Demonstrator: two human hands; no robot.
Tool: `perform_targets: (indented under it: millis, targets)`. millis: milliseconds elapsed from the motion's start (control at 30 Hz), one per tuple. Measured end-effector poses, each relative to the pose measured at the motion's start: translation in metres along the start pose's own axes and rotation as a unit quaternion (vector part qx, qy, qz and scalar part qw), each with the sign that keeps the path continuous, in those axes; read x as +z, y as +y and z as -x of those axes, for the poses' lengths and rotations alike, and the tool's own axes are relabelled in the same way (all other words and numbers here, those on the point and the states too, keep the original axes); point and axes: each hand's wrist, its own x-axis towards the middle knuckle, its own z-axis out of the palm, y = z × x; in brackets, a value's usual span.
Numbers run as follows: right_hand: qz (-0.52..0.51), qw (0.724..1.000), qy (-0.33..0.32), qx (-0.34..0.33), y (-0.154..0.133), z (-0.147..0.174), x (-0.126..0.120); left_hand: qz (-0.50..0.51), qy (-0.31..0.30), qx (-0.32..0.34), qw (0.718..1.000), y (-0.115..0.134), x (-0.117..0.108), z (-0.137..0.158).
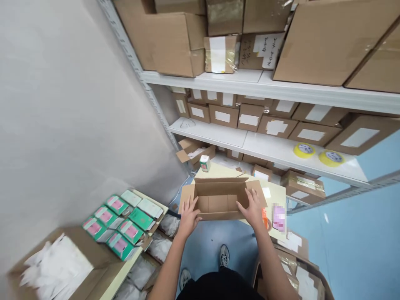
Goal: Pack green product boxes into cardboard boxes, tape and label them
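Note:
An open, empty cardboard box (218,204) sits at the near edge of the cream table (278,191), its side flaps folded outward. My left hand (189,216) grips its near left corner, fingers over the left flap and thumb at the near wall. At the opposite end, my right hand (252,206) holds the right side, with fingers on the right flap (259,193) and the thumb by the near wall. Behind the box stands a small green-and-white carton (205,163). Right of my right hand lie an orange item (265,217) and a pink, pixelated object (278,217).
Shelves (218,135) full of labelled cardboard boxes face me, with yellow tape rolls (304,150) on one shelf. At left, a side table carries several green boxes (120,245) and a carton of white paper (59,266). A bin of boxes (300,275) stands at lower right.

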Motion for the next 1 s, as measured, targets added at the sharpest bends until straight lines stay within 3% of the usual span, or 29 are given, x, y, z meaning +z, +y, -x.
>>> perform_targets:
  millis: [200,400,800,1000]
  targets:
    - [-0.068,0.992,-0.057,-0.092,-0.06,0.003,0.01,0.005,0.015,-0.074,0.997,0.002,-0.018,0.089]
    - [-0.111,0.968,-0.161,-0.158,-0.136,0.042,0.051,-0.012,0.058,-0.174,0.983,-0.007,-0.034,0.194]
    - [-0.144,0.881,-0.289,-0.346,-0.323,0.212,0.165,0.005,0.141,-0.4,0.906,-0.04,-0.041,0.463]
    - [-0.132,0.826,-0.345,-0.426,-0.425,0.285,0.212,0.025,0.17,-0.46,0.871,-0.059,-0.049,0.55]
